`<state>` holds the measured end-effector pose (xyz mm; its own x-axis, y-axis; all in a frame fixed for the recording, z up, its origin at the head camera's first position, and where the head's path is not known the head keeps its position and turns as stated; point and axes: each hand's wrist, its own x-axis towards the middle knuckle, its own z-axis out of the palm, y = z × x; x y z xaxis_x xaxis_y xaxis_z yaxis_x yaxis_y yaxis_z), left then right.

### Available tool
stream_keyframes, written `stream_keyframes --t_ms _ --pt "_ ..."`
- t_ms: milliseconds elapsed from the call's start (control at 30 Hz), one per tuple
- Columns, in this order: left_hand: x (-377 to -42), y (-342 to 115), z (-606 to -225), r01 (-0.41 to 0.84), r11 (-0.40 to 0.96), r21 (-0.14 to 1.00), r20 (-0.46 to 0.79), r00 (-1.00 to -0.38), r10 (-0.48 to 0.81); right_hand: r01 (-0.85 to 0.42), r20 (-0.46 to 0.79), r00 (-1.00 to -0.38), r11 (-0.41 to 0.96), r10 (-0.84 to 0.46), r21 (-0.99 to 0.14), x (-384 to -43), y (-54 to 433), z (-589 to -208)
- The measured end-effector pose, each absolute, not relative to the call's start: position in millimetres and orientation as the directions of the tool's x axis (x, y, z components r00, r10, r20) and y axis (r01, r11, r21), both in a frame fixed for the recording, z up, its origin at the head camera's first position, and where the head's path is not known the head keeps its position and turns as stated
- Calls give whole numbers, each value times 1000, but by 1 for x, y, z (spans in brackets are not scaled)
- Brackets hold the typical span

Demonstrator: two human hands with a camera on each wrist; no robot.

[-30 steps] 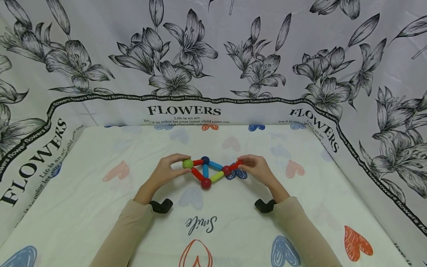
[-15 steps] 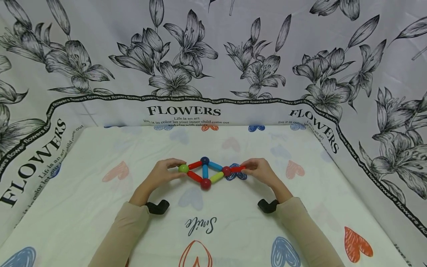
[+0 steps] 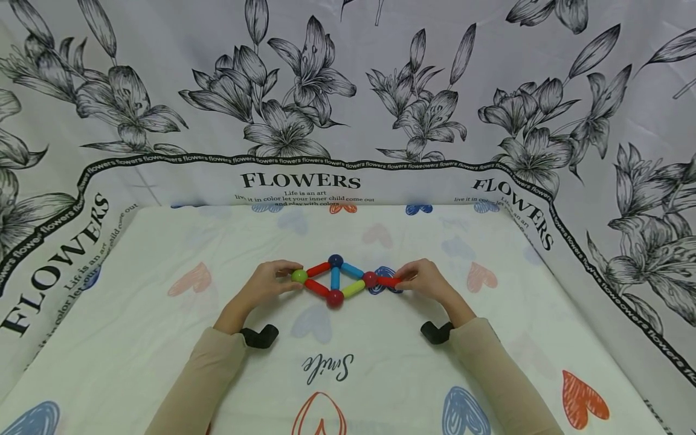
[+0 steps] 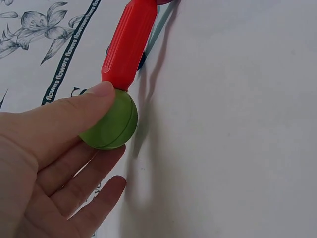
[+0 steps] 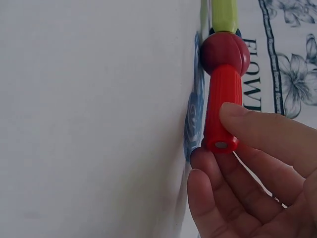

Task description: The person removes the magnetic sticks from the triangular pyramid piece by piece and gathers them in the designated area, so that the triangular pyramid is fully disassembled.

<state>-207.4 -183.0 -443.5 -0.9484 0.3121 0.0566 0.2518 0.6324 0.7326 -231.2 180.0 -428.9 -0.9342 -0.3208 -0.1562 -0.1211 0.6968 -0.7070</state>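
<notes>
A flat figure of magnetic rods and balls lies between my hands in the head view, shaped like two joined triangles. My left hand [image 3: 267, 283] pinches the green ball [image 4: 113, 124] at its left corner, thumb on top. At the other end my right hand [image 3: 426, 280] pinches the free end of a red rod [image 5: 224, 94] that sticks out from a dark red ball [image 5: 225, 52]. A navy ball [image 3: 335, 261] forms the far corner and a red ball [image 3: 335, 298] the near one. Blue rods [image 3: 335, 279], red rods [image 3: 317, 287] and a yellow-green rod [image 3: 354, 289] link them.
The table has a white cloth [image 3: 380, 362] printed with hearts and the word Smile. Behind and at both sides hangs a flower-printed curtain [image 3: 413, 109]. Black wrist mounts [image 3: 260, 336] show below both hands.
The green ball has shifted left and toward me with my left hand, and the red rod in my right hand has swung from slanting to nearly level. The last half second shows almost no movement.
</notes>
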Motion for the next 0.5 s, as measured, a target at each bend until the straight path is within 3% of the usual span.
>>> stream_keyframes --t_ms 500 --pt "-210 -183 -445 234 657 717 32 -952 305 -120 -172 -933 723 -316 -680 -235 179 -430"
